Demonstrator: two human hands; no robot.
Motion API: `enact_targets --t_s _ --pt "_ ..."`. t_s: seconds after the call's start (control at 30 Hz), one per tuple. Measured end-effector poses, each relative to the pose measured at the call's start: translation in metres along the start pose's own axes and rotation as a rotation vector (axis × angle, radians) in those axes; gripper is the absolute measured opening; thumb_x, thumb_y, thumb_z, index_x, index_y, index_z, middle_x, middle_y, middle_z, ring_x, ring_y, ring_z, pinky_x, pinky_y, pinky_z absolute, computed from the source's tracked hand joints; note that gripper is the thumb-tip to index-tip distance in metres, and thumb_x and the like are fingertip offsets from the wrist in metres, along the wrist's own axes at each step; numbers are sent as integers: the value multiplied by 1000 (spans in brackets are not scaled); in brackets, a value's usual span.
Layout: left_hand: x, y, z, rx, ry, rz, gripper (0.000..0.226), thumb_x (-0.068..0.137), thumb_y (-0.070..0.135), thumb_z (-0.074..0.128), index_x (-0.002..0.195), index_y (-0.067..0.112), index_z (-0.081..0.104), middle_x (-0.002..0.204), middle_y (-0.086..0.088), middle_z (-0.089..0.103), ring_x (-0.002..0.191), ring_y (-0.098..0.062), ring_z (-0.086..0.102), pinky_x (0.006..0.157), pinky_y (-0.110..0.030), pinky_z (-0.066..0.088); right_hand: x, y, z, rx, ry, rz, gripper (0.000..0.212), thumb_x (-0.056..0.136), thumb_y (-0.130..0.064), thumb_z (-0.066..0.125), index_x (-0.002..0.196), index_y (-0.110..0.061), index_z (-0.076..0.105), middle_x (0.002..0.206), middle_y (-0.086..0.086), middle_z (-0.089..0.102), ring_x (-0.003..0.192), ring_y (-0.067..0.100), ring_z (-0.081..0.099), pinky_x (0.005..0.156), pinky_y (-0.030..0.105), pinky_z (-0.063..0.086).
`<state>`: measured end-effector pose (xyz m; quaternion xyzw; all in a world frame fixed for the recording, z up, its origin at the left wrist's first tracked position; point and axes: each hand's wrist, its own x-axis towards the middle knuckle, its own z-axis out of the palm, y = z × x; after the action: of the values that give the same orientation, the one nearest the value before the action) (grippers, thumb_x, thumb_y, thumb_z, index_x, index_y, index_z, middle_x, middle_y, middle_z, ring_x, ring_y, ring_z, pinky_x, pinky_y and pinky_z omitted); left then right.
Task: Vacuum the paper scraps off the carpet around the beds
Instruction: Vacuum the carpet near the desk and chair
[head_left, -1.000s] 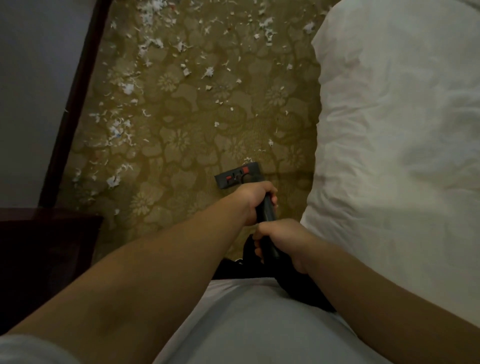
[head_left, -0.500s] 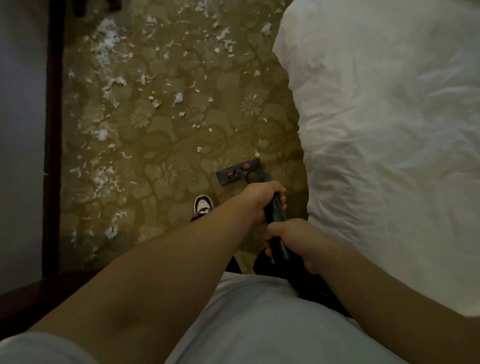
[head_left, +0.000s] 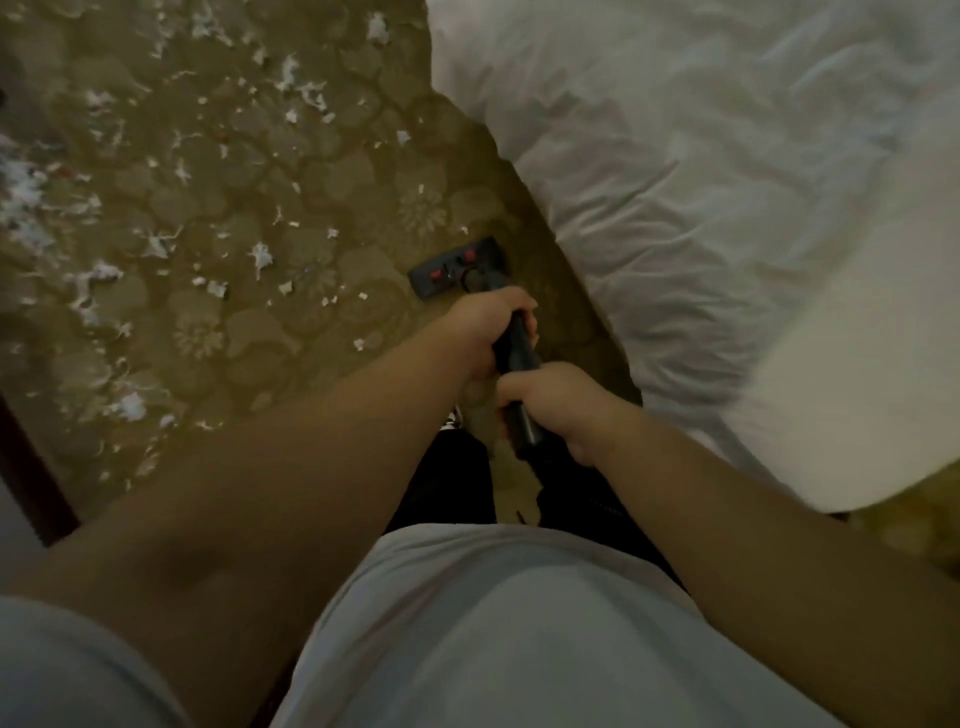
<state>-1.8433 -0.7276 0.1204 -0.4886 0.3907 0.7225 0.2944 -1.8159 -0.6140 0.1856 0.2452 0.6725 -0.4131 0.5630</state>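
Gripping the black vacuum wand (head_left: 519, 349) two-handed for leverage, left hand (head_left: 483, 335) wrapped round it farther down, right hand (head_left: 553, 408) clamped nearer us, we hold the floor head (head_left: 460, 273) flat on the carpet (head_left: 332, 171) just beside the bed (head_left: 701, 182), paper scraps (head_left: 260, 257) scattered to its left.

Wears a pale grey short-sleeved shirt (head_left: 519, 634), loose over the belly, its left sleeve (head_left: 62, 670) ending high on the arm. Bare-armed from there down to left grip (head_left: 485, 332) and right grip (head_left: 563, 405). Below, wears black trousers (head_left: 447, 483) and a black-and-white shoe (head_left: 454, 419), only partly seen.
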Motion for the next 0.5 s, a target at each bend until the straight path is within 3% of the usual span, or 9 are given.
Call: enact_targets --t_s 0.2,0.37,0.5 --pt "7 46 -40 88 9 35 21 94 9 60 75 8 53 61 -6 53 53 -18 53 50 -26 51 25 -36 45 96 52 -9 11 86 -8 71 94 -1 69 52 4 67 45 16 63 50 27 50" --pt "8 56 -59 121 14 43 21 92 11 61 72 8 55 58 -5 55 58 -20 53 57 -31 50 33 -44 64 118 38 -35 14 85 -7 72 97 -1 67 65 10 68 54 21 65 55 31 53" --pt "2 46 -69 170 9 41 27 93 13 59 68 8 53 59 -6 54 55 -19 53 50 -25 50 31 -32 74 139 22 -36 19 84 -9 72 100 -2 66 73 14 71 67 29 69 64 37 56"
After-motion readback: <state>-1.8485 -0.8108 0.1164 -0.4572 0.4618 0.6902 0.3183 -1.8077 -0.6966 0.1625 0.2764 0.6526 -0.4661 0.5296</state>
